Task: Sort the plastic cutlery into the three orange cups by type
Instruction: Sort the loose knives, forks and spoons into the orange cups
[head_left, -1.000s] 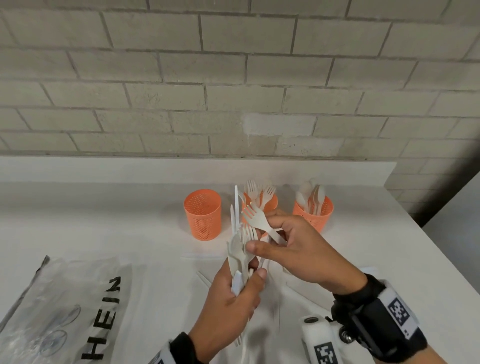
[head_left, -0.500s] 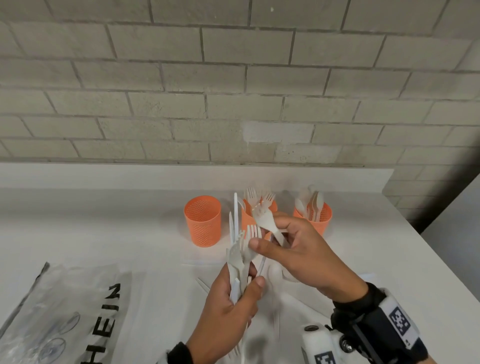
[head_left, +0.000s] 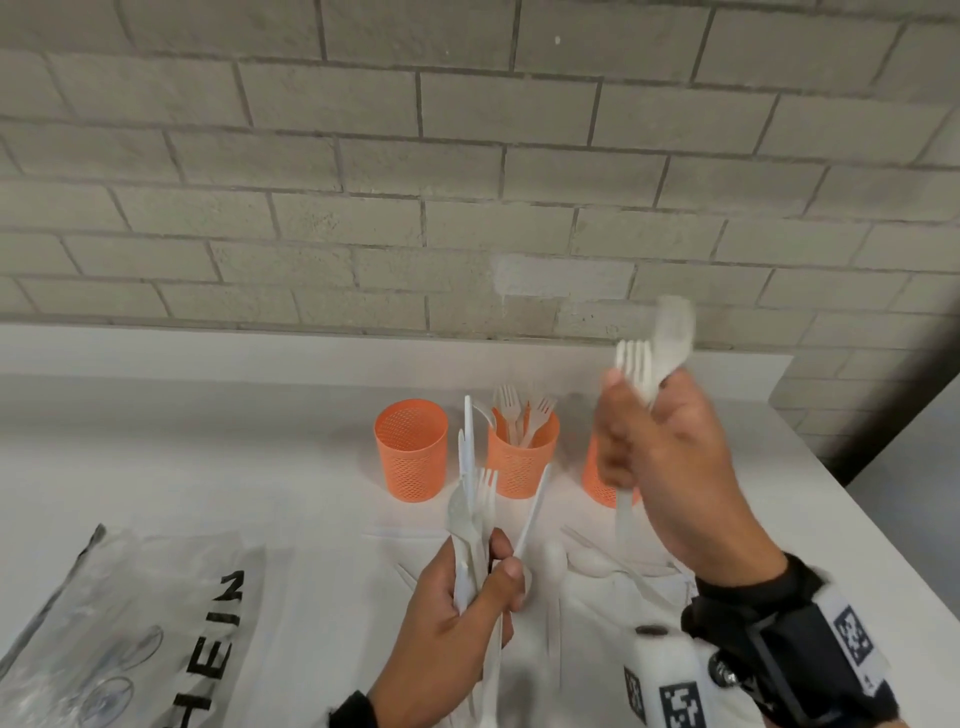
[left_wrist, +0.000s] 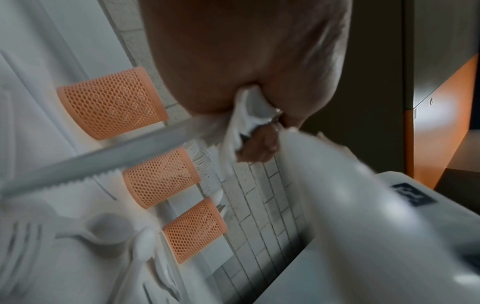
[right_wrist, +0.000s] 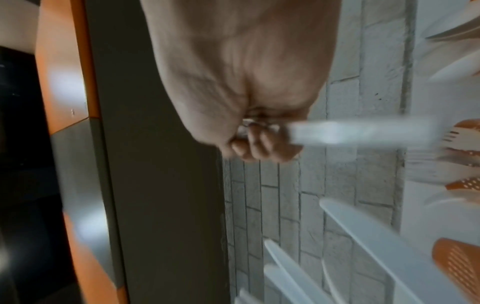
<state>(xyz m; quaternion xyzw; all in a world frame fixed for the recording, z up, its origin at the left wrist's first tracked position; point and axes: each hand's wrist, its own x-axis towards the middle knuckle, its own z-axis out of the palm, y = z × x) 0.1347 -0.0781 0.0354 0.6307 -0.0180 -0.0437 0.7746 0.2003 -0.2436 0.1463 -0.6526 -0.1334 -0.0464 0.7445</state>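
- Behind everything, a grey brick wall (head_left: 467, 182) is running along the back edge of the white table (head_left: 182, 441) I am working at.
- Lying flat at the table's near left, a clear plastic bag (head_left: 119, 623) is showing black letters.
- Near the back of the table, three orange cups are standing in a row: the left cup (head_left: 410, 449) is showing no cutlery from where I look, the middle cup (head_left: 522, 457) is holding forks with their tines up, and the right cup (head_left: 597, 478) is mostly hidden behind my right hand.
- My right hand (head_left: 670, 467) is raised above and in front of the right cup, fingers curled round a fork (head_left: 635, 366) and a second, blurred white piece (head_left: 675, 332) behind it; I cannot tell what that second piece is. One handle is sticking out below my fist.
- My left hand (head_left: 457, 618) is lower and nearer to me, closed round an upright bundle of cutlery (head_left: 475, 509); a fork, a spoon and knife blades are rising out of it, and one knife is leaning out to the right.
- Loose white pieces (head_left: 597, 564), a spoon among them, are lying on the table between my two hands.
- Strapped to my right wrist, a black band (head_left: 789, 644) is carrying a square-patterned tag.
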